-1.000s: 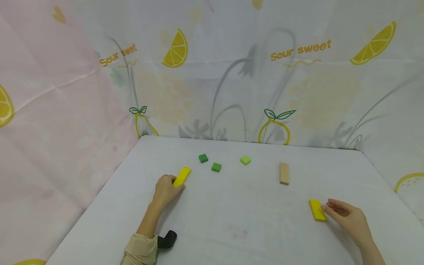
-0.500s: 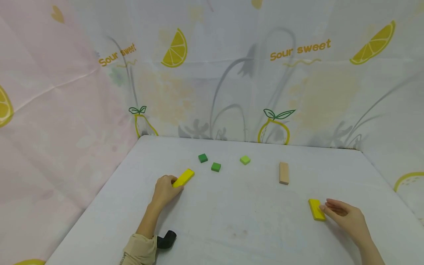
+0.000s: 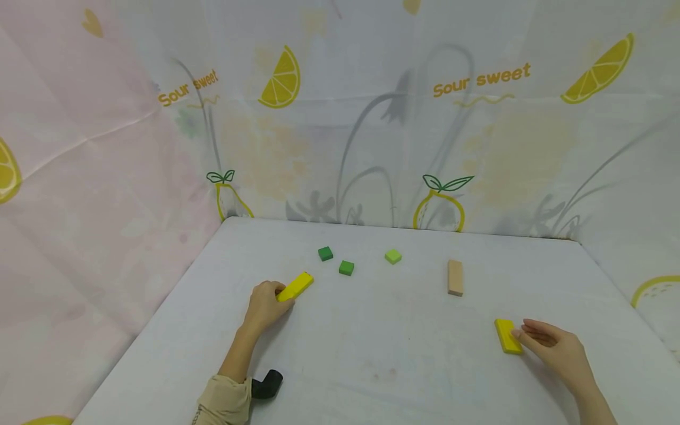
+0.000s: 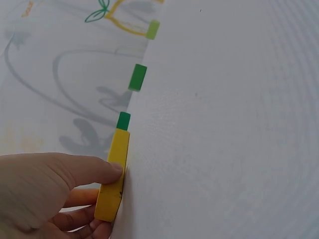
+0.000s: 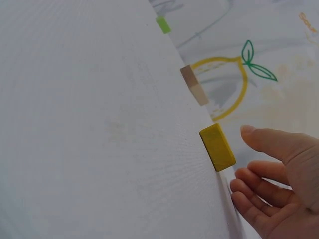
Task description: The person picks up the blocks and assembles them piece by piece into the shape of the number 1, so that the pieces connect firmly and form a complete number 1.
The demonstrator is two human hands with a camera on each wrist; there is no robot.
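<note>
My left hand (image 3: pixel 267 306) pinches a long yellow block (image 3: pixel 296 287) near its close end, over the left side of the table. In the left wrist view the thumb lies on top of this yellow block (image 4: pixel 112 174), with the fingers behind and below it. At the right, my right hand (image 3: pixel 555 349) is held beside another yellow block (image 3: pixel 508 337). The right wrist view shows a gap between its loosely bent fingers (image 5: pixel 259 186) and that yellow block (image 5: pixel 218 148), so nothing is held there.
Two dark green blocks (image 3: pixel 346 268) and a light green block (image 3: pixel 393 257) lie toward the back of the white table (image 3: pixel 382 354). A plain wooden block (image 3: pixel 455 278) lies right of them. A black bent object (image 3: pixel 267 384) sits by the left sleeve (image 3: pixel 225 398).
The yellow block in my left hand has turned clockwise, its far end swinging right and slightly nearer. My right hand and the other blocks have stayed put.
</note>
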